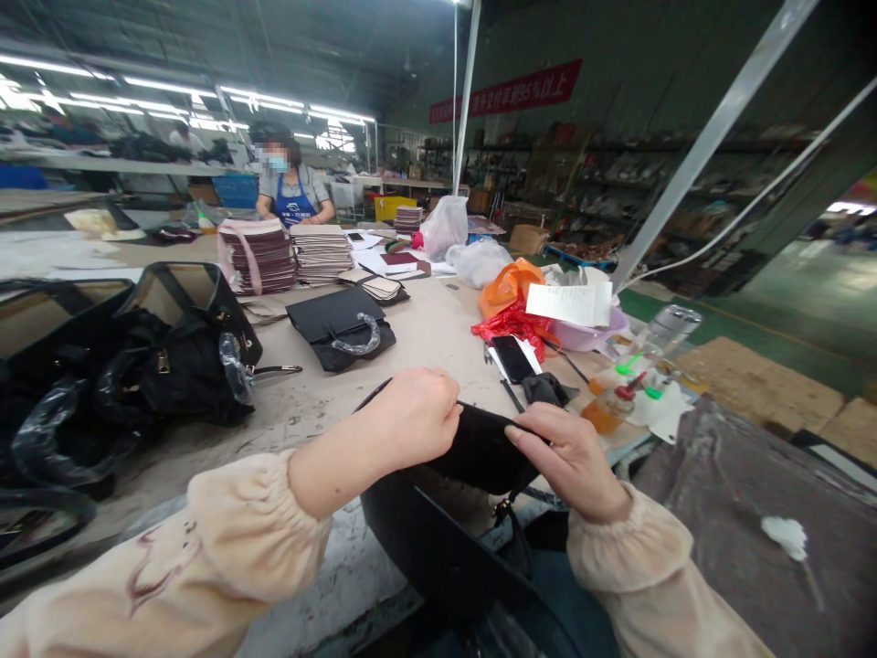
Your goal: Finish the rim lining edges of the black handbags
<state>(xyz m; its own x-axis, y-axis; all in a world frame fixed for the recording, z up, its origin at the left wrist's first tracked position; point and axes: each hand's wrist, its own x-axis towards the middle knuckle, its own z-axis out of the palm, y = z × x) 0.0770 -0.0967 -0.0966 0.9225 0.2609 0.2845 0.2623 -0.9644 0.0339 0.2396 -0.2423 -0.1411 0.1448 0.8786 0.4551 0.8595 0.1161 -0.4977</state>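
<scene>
High in the upper middle of the frame hangs a red banner (505, 90) with white characters, of which only "95%" reads clearly. The white sheet (568, 303) propped right of centre carries writing too small to make out, and so does the print on the blue apron of the person (291, 187) working at the far end of the table (438, 320). At the lower centre, the black bag (480, 448) sits at the table's near edge, its body dropping below the tabletop. The left hand (419, 416) is balled tight over the bag's upper rim, and the right hand (567, 461) has its fingers and thumb clamped on the same rim just to the right. Just beyond them lie a dark phone (512, 358) and bottles of orange liquid (609, 411). More black handbags (171, 356) are heaped at the left.
</scene>
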